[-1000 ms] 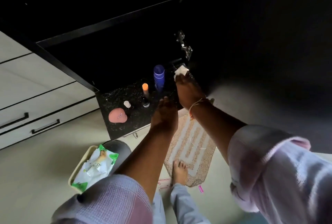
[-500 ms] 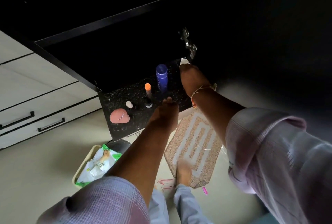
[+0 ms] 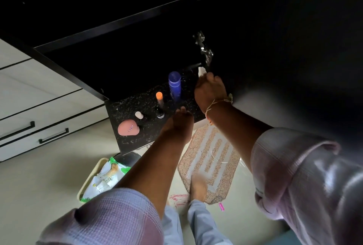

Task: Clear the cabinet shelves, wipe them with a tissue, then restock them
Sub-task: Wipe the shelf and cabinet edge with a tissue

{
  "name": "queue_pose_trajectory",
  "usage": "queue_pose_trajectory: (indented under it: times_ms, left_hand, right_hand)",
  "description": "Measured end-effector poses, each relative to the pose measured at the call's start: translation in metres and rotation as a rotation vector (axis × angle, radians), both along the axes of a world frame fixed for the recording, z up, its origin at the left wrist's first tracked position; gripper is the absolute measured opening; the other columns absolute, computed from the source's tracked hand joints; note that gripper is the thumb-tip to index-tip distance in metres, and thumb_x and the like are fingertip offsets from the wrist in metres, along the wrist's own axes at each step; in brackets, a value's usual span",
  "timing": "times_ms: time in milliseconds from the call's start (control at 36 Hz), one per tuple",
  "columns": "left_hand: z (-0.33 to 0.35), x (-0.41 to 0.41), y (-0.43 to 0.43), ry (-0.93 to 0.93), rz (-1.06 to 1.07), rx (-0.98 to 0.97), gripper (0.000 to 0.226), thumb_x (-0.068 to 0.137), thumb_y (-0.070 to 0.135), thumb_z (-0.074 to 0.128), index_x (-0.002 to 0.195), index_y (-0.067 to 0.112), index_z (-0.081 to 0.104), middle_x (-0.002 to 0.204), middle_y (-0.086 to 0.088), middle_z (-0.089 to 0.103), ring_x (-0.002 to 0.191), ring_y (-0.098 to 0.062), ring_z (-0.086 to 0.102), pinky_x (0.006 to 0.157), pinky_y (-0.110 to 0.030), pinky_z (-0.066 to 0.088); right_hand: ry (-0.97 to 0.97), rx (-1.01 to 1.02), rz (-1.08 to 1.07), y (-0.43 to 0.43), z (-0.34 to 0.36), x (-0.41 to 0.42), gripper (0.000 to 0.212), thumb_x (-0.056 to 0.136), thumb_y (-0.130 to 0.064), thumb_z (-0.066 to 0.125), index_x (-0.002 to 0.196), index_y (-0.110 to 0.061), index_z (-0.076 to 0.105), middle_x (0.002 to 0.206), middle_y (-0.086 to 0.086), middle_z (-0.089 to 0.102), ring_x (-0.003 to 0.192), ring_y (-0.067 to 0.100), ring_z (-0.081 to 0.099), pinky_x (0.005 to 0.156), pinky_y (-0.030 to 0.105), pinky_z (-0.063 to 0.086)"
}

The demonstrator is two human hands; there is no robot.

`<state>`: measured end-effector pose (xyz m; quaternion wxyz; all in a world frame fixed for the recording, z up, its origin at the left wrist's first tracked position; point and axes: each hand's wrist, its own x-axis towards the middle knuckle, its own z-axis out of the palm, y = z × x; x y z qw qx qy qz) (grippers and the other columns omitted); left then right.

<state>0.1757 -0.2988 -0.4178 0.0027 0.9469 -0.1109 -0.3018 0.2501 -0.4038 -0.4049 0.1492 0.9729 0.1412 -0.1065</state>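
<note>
right hand (image 3: 210,89) at 1 o'clock, fingers curled round white tissue (image 3: 201,71), up by the metal hinge (image 3: 204,49) in the dark cabinet. left hand (image 3: 179,121) at centre, fingers straight, resting on speckled black shelf edge (image 3: 127,142), holding nothing. on shelf: blue bottle (image 3: 174,85) at 12, orange-capped tube (image 3: 159,97), small dark bottle (image 3: 160,114), white cap (image 3: 138,114), pink sponge (image 3: 128,127) at 9. wipes pack (image 3: 107,178) in tray at 7, mat (image 3: 210,158) at 5.

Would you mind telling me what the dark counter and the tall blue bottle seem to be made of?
The counter looks like polished black granite or a similar stone, judging by its pale flecks. The blue bottle appears to be smooth plastic with a faint sheen, though coated metal is possible.
</note>
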Motion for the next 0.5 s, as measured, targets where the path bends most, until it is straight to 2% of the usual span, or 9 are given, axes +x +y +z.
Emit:
queue_pose_trajectory:
  times_ms: [139, 222, 278, 306, 361, 417, 500]
  left_hand:
    - [0.002, 0.003, 0.006, 0.007, 0.008, -0.064, 0.049, 0.098, 0.008, 0.040, 0.146, 0.003, 0.034, 0.157, -0.017, 0.024, 0.143, -0.033, 0.027, 0.116, -0.043, 0.026]
    - [0.005, 0.002, 0.008, 0.008, 0.017, -0.096, 0.051, 0.099, 0.011, 0.040, 0.149, 0.006, 0.031, 0.159, -0.014, 0.019, 0.145, -0.031, 0.023, 0.118, -0.043, 0.023]
    - [0.004, 0.000, 0.009, 0.015, 0.051, -0.100, 0.052, 0.099, 0.012, 0.040, 0.150, 0.007, 0.029, 0.160, -0.013, 0.018, 0.146, -0.031, 0.023, 0.118, -0.043, 0.022]
    - [0.003, -0.001, 0.009, 0.025, 0.071, -0.089, 0.053, 0.100, 0.012, 0.040, 0.150, 0.006, 0.027, 0.160, -0.013, 0.017, 0.146, -0.031, 0.023, 0.117, -0.042, 0.022]
    - [0.001, -0.003, 0.007, 0.038, 0.070, -0.046, 0.056, 0.100, 0.010, 0.036, 0.152, 0.004, 0.016, 0.160, -0.017, 0.014, 0.146, -0.034, 0.022, 0.118, -0.041, 0.024]
    - [-0.001, -0.004, 0.007, 0.034, 0.082, -0.045, 0.057, 0.101, 0.009, 0.032, 0.153, 0.002, 0.009, 0.160, -0.019, 0.013, 0.146, -0.036, 0.022, 0.118, -0.041, 0.024]
    - [-0.002, -0.004, 0.006, 0.040, 0.097, -0.065, 0.057, 0.100, 0.010, 0.034, 0.152, 0.002, 0.011, 0.159, -0.021, 0.014, 0.145, -0.037, 0.023, 0.118, -0.042, 0.024]
  right_hand:
    - [0.044, -0.063, -0.038, -0.005, -0.002, -0.034, 0.037, 0.097, -0.015, 0.039, 0.124, 0.000, 0.060, 0.122, 0.015, 0.062, 0.121, 0.034, 0.045, 0.097, 0.043, 0.040]
    - [0.076, -0.024, -0.119, -0.008, -0.001, -0.060, 0.039, 0.095, -0.012, 0.038, 0.125, 0.003, 0.059, 0.126, 0.022, 0.059, 0.124, 0.039, 0.044, 0.100, 0.045, 0.042]
    - [0.018, -0.013, -0.201, -0.009, 0.001, -0.077, 0.044, 0.094, -0.009, 0.033, 0.128, 0.001, 0.059, 0.128, 0.021, 0.060, 0.122, 0.035, 0.051, 0.099, 0.042, 0.047]
    - [-0.029, 0.014, -0.238, -0.010, -0.002, -0.082, 0.048, 0.094, -0.007, 0.030, 0.135, 0.004, 0.052, 0.134, 0.023, 0.056, 0.124, 0.035, 0.051, 0.101, 0.040, 0.046]
    - [0.019, 0.114, -0.271, -0.012, -0.014, -0.090, 0.050, 0.099, -0.002, 0.026, 0.147, 0.011, 0.028, 0.150, 0.031, 0.034, 0.137, 0.042, 0.036, 0.114, 0.045, 0.033]
    - [0.078, 0.136, -0.235, -0.013, -0.021, -0.088, 0.051, 0.100, -0.001, 0.023, 0.149, 0.013, 0.017, 0.155, 0.034, 0.021, 0.145, 0.044, 0.021, 0.120, 0.047, 0.020]
    - [0.018, 0.084, -0.142, -0.011, -0.020, -0.072, 0.048, 0.099, -0.003, 0.029, 0.144, 0.013, 0.030, 0.147, 0.033, 0.037, 0.141, 0.040, 0.032, 0.118, 0.045, 0.024]
